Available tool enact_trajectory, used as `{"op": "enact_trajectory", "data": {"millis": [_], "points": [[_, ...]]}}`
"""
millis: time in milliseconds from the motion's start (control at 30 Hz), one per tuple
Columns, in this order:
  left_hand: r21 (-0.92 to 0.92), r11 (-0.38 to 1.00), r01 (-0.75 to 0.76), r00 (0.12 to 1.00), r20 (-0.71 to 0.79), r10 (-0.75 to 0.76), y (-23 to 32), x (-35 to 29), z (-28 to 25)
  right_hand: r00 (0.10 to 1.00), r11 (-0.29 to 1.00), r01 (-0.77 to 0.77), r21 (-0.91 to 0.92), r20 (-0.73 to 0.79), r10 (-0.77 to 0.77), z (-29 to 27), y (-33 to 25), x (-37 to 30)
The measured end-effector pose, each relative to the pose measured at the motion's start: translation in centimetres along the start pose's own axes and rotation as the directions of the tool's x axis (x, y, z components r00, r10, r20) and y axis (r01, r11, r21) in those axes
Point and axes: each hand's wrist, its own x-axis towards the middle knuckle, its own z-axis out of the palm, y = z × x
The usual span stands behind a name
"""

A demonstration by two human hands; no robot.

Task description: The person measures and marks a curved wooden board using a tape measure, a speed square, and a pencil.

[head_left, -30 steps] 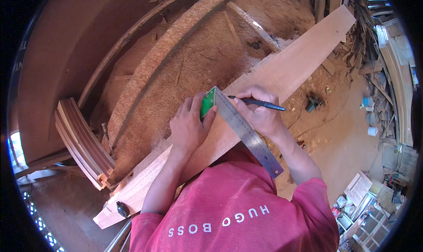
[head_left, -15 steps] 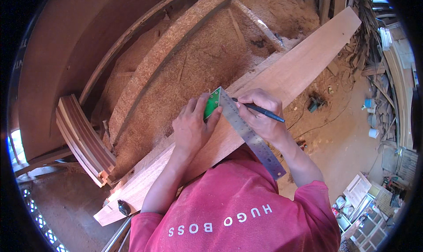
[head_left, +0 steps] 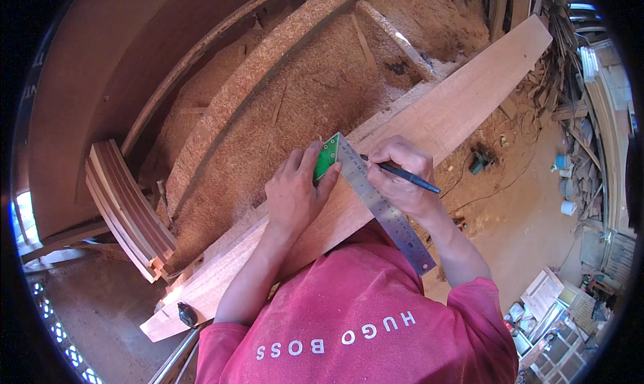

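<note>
A long pale wooden plank (head_left: 469, 92) lies slanted from lower left to upper right. Across it rests a try square (head_left: 376, 199) with a green stock and a steel ruler blade. My left hand (head_left: 292, 196) presses flat on the green stock and the plank. My right hand (head_left: 396, 176) grips a dark pen (head_left: 406, 176), its tip against the blade's edge on the plank. My red shirt fills the lower middle.
Thick sawdust (head_left: 295, 95) covers curved timber pieces behind the plank. A stack of curved laminated strips (head_left: 124, 206) sits at left. Timber offcuts (head_left: 570, 68) pile up at upper right. Small tools and containers lie on the dirt floor (head_left: 530, 223) at right.
Both hands and the try square have stayed on the plank. The view has shifted slightly. The pen has stayed against the blade.
</note>
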Motion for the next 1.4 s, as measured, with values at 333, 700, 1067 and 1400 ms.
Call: {"op": "enact_trajectory", "data": {"millis": [333, 700, 1067, 1400], "points": [[-0.444, 0.895, -0.042, 0.966, -0.248, -0.077, -1.3, -0.1, -0.2, 0.947, 0.961, -0.054, 0.271, -0.291, 0.135, -4.5, -1.0, -0.1], [-0.207, 0.973, 0.100, 0.875, -0.448, -0.185, -7.8, -4.6, -12.1, 0.577, 0.930, -0.066, 0.363, -0.746, 0.332, -11.2, 0.0, -3.4], [-0.380, 0.924, 0.034, 0.926, 0.360, 0.114, -11.5, -9.6, -12.8, 0.777, 0.927, -0.098, 0.361, -0.554, 0.298, -1.1, -5.0, -0.2], [-0.812, 0.464, 0.355, 0.789, 0.526, 0.318, -17.1, -10.4, -8.2, 0.874, 0.949, -0.148, 0.277, -0.412, 0.257, 3.8, -5.8, 0.1]]}}
